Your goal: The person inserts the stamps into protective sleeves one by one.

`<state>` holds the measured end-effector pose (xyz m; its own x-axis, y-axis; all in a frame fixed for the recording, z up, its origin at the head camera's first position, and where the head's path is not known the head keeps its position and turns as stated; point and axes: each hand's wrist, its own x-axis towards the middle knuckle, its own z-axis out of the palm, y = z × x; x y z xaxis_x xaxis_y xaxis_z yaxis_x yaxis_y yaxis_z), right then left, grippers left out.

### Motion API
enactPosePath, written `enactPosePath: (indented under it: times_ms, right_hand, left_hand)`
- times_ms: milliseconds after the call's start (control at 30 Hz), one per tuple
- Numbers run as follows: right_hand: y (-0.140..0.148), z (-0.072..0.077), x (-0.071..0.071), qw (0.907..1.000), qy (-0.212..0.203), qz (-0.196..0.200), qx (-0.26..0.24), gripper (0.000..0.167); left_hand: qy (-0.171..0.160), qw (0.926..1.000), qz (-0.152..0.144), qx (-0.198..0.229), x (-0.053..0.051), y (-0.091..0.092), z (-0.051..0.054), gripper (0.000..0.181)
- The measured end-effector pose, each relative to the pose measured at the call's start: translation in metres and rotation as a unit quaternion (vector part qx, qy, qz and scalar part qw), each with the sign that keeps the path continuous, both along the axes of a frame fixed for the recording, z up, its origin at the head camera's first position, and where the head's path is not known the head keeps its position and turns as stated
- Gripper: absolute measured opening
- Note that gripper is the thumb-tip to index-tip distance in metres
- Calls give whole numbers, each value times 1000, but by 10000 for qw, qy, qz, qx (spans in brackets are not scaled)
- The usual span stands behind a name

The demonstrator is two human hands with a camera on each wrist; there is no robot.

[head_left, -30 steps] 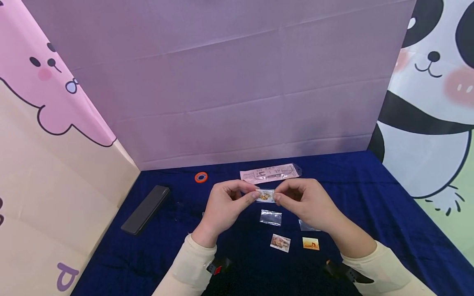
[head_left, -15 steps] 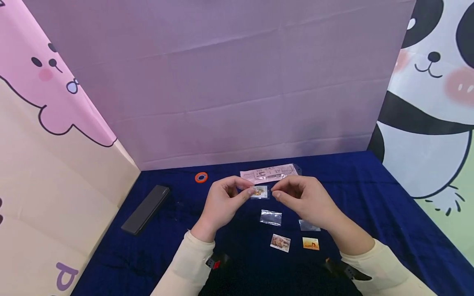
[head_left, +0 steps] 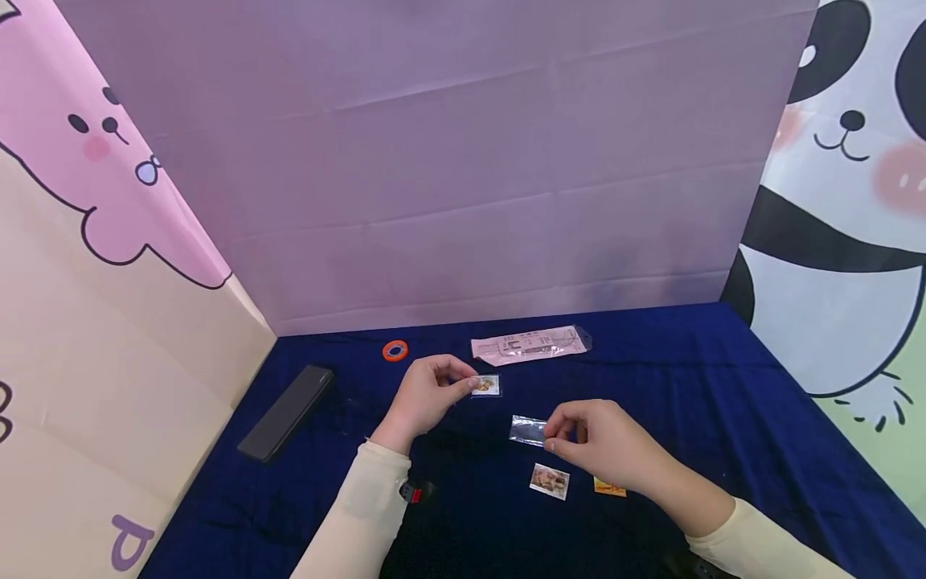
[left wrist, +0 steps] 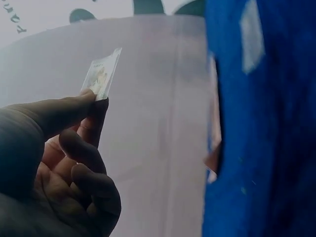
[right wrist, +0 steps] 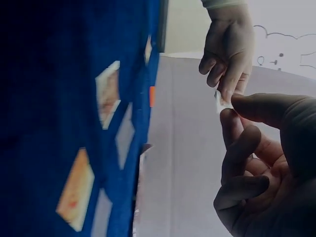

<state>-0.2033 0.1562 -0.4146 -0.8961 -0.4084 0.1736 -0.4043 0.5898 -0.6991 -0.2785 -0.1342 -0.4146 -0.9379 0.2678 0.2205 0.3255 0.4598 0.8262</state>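
Observation:
My left hand [head_left: 427, 394] pinches a small stamp-like picture in a clear sleeve [head_left: 487, 386] between thumb and index finger, held up off the cloth. In the left wrist view the sleeved picture [left wrist: 100, 76] stands tilted above the fingertips. My right hand [head_left: 604, 438] hovers by a flat clear sleeve [head_left: 526, 430], its fingers loosely bent, with a small gap between thumb and index finger in the right wrist view. Whether the fingertips touch that sleeve is unclear. Nearer me lie a brownish picture [head_left: 550, 481] and a yellow-orange picture [head_left: 609, 487], the latter partly hidden by the right hand.
A pink pouch [head_left: 531, 344] lies at the back of the dark blue cloth [head_left: 673, 362]. Left of it is an orange ring-shaped roll [head_left: 395, 351]. A long black case [head_left: 285, 412] rests at the left edge. A second clear sleeve [right wrist: 102, 215] shows in the right wrist view.
My right hand has let go of the sleeved picture and moved down toward the flat clear sleeve. My left hand has moved left, still pinching the sleeved picture.

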Motion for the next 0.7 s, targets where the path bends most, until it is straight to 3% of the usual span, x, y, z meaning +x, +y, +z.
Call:
enactPosePath:
  times_ms: [300, 433, 700]
  right_hand:
    - [2, -25, 0, 9973, -364, 419, 482, 10]
    - [2, -33, -2, 9952, -345, 635, 662, 8]
    - [2, -42, -4, 9932, -154, 627, 971, 9]
  left_hand:
    - [-327, 9985, 145, -421, -17, -8, -24, 6]
    - [-518, 9974, 126, -488, -19, -10, -32, 6]
    - [-802, 9941, 44, -732, -24, -7, -49, 6]
